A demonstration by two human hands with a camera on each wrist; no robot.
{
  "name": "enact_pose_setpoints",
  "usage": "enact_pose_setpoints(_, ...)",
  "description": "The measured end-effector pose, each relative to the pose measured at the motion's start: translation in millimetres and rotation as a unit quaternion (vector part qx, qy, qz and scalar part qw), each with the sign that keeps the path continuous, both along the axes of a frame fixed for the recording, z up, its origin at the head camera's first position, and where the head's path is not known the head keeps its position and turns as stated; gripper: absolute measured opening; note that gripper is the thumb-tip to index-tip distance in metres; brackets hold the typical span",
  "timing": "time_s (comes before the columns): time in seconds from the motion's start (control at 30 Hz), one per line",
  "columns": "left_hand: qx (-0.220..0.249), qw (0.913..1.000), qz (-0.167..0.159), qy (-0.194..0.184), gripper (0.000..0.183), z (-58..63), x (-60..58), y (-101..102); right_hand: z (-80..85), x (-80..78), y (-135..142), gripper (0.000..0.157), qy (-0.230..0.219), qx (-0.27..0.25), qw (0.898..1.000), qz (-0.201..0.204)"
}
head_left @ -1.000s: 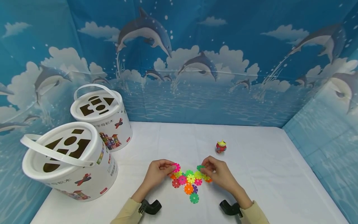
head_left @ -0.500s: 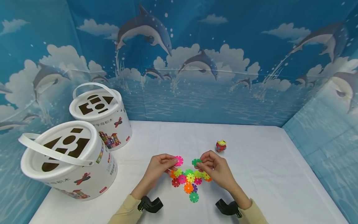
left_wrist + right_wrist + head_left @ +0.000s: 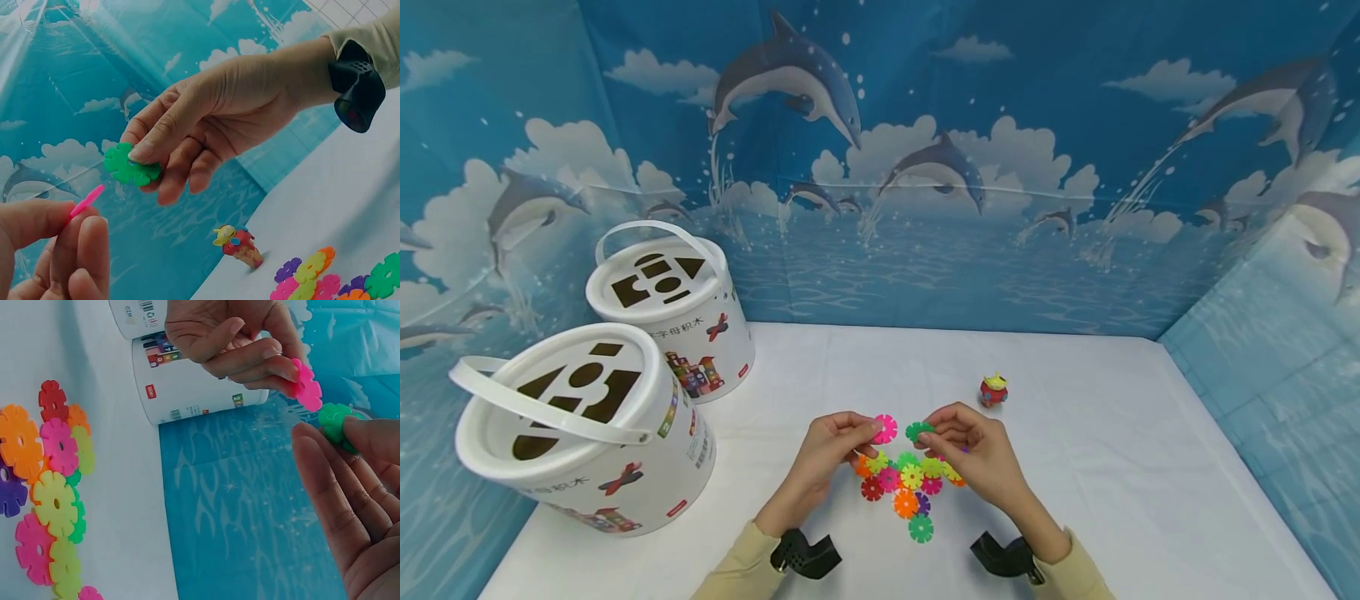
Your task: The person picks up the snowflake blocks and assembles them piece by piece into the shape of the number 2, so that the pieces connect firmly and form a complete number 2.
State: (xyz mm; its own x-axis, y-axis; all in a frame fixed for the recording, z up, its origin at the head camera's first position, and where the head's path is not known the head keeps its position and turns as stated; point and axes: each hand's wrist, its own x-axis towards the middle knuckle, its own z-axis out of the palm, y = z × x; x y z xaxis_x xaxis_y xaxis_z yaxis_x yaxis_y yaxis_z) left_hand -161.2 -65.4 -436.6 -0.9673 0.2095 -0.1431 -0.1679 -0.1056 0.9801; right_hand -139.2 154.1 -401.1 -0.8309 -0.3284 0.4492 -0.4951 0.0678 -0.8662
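Note:
My left hand (image 3: 827,450) pinches a pink snowflake disc (image 3: 886,428) between thumb and finger. With thumb and fingertips my right hand (image 3: 977,450) holds a green snowflake disc (image 3: 917,431). The discs are raised and face each other, a small gap apart in the head view. From the left wrist, the pink disc (image 3: 87,201) appears nearly edge-on, lower left of the green one (image 3: 125,165). Below both hands lies a joined cluster of notched discs (image 3: 912,477) in several colours, its lower end a green disc (image 3: 921,528). My right hand hides part of the cluster's right side.
Two white lidded buckets (image 3: 681,467) (image 3: 707,342) with shape cutouts and handles stand at the left. A small red and yellow toy figure (image 3: 993,390) stands beyond my right hand. A dolphin-print backdrop (image 3: 910,275) borders the white tabletop (image 3: 1120,467) at the back and right.
Both hands have risen from beside the cluster with the pink and green discs. They have drawn inward, bringing the discs closer together. The cluster stays on the table.

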Motion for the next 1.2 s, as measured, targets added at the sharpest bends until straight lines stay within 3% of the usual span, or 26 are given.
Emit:
enact_pose_setpoints(0.67,0.027,0.9991,-0.030,0.015,0.022,7.9,9.4,1.5,2.2,9.4,-10.4,0.024,0.096,0.042,0.994,-0.042)
enact_pose_setpoints(1.2,0.033,0.9991,-0.015,0.019,0.021,10.0,13.2,6.2,-0.7,8.7,-13.7,0.027,0.129,0.039,0.989,-0.055)
